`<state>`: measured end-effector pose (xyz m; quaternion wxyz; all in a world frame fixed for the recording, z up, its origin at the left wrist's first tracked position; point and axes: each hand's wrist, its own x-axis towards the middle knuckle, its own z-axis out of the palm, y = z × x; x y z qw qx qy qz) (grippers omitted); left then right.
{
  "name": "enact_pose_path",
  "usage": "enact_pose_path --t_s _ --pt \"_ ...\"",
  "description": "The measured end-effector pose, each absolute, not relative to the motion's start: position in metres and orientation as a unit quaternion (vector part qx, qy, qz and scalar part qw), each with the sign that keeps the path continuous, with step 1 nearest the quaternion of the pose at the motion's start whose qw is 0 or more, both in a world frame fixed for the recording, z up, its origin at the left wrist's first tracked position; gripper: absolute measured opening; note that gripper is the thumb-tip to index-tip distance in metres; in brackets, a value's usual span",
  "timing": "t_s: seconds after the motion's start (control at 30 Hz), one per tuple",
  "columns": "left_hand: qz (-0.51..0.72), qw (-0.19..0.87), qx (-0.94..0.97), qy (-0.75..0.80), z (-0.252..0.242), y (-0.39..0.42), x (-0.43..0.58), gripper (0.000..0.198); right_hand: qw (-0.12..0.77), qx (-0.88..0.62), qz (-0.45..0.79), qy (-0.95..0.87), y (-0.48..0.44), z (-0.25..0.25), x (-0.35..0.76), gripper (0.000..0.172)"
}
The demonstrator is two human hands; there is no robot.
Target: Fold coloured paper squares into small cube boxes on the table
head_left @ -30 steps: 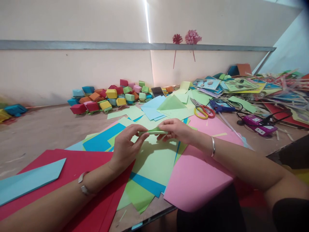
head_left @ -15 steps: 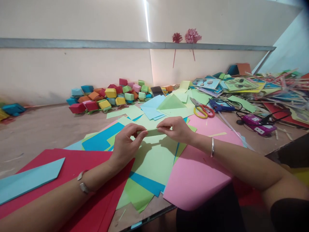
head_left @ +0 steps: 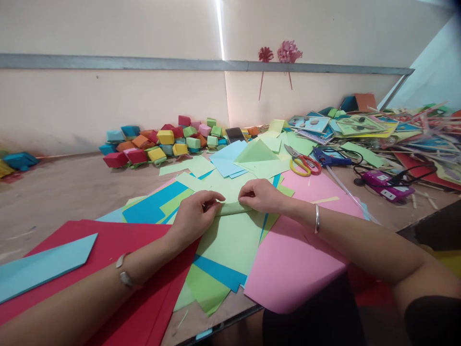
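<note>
Between my hands lies a narrow folded strip of pale green paper (head_left: 233, 208), low over a larger pale green sheet (head_left: 230, 245). My left hand (head_left: 194, 212) is closed at the strip's left end, thumb and forefinger gripping there. At the other end my right hand (head_left: 262, 196) is closed too, its fingertips bent down onto the paper. The parts of the strip under the fingers are hidden. Blue paper (head_left: 154, 204) and lime green pieces stick out around the sheet beneath.
Red-and-yellow-handled scissors (head_left: 304, 163) and a blue glue gun (head_left: 331, 156) lie beyond my right hand. A purple power strip (head_left: 387, 186) is farther right. Small coloured paper boxes (head_left: 165, 138) crowd the back left. Red sheets (head_left: 144, 278) and pink paper (head_left: 291, 264) flank the middle.
Both hands have come down a little with the folded strip, which now sits lower, against or just above the green sheet. My right fingers have curled further over its end.
</note>
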<state>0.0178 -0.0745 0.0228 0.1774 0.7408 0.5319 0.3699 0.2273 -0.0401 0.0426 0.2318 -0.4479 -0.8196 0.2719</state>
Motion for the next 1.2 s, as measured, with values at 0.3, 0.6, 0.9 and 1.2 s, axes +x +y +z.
enact_pose_path --t_s 0.3,0.6,0.9,1.2 --pt "0.318 0.134 0.788 0.51 0.021 -0.072 0.017 0.02 0.22 -0.465 0.246 -0.821 -0.044 0.043 0.224 0.012" --pt "0.35 0.123 0.769 0.521 0.019 -0.07 0.015 0.024 0.256 -0.474 0.296 -0.789 -0.039 0.046 0.226 0.007" --pt "0.373 -0.052 0.819 0.434 0.013 -0.068 0.011 0.03 0.2 -0.45 0.192 -0.849 -0.036 0.055 0.234 0.011" --pt "0.346 -0.074 0.814 0.461 0.014 -0.067 0.011 0.033 0.204 -0.43 0.201 -0.856 -0.034 0.059 0.236 0.011"
